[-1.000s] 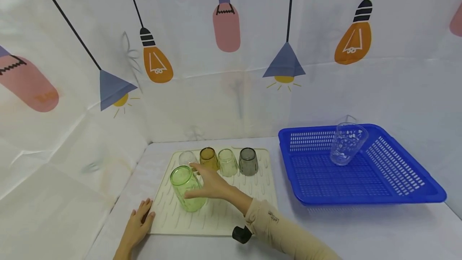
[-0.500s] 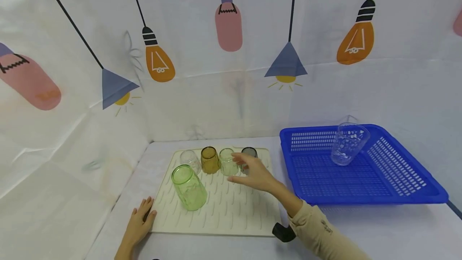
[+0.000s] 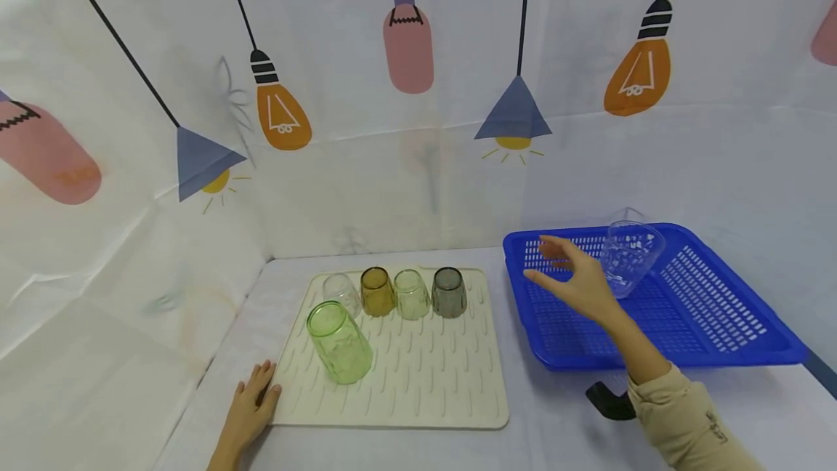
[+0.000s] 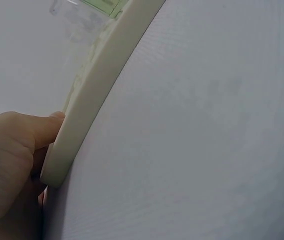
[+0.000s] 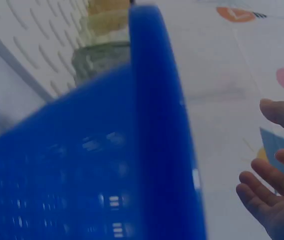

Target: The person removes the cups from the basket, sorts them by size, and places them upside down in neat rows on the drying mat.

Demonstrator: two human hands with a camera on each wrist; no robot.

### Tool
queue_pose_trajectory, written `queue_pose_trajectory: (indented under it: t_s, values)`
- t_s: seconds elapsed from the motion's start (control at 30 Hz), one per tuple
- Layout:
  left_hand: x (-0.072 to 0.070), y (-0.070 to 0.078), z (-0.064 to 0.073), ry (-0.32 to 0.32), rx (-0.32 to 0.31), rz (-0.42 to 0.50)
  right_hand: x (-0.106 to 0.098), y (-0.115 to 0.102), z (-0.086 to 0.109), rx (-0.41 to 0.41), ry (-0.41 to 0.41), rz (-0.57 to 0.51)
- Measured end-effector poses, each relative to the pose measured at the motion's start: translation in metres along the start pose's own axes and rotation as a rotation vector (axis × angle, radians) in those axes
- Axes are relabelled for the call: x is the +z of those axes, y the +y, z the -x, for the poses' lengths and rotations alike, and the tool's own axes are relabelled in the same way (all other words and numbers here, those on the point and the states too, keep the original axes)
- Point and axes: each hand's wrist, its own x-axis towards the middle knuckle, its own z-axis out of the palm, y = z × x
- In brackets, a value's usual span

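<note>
In the head view, my left hand (image 3: 248,405) rests at the left edge of a cream drying mat (image 3: 418,391). The left wrist view shows its thumb (image 4: 44,129) touching the mat's rim. A large green glass (image 3: 343,351) stands upside down on the mat's left half. Behind it is a row of smaller upturned glasses: clear (image 3: 341,292), amber (image 3: 377,295), pale green (image 3: 412,296) and grey (image 3: 449,295). My right hand (image 3: 582,283) is over the blue basket (image 3: 549,362), thumb and fingers apart with nothing between them. A clear glass (image 3: 631,249) leans in the basket beside it.
The basket takes up the table's right side, with a gap between it and the mat. A white sheet (image 3: 392,180) printed with hanging lamps stands behind. A black curved piece (image 3: 611,402) sits by the right sleeve (image 3: 693,420).
My right hand has left the large green glass and moved right, across the small glasses, to over the basket. The green glass stays on the mat. My left hand stays at the mat's edge.
</note>
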Motion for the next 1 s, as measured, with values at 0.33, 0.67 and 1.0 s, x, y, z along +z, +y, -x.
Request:
queue_pose_trajectory:
  t_s: [0.33,0.67,1.0]
  values:
    - [-0.001,0.0,0.0,0.0,-0.012,-0.017,-0.059,0.036,-0.002,0.154,0.119,0.112]
    - [0.0,0.0,0.0,0.008,-0.005,-0.018,-0.1,0.056,-0.011,0.328,0.066,0.157]
    - [0.0,0.001,0.0,-0.005,-0.023,-0.03,-0.116,0.084,-0.019,0.43,-0.204,0.267]
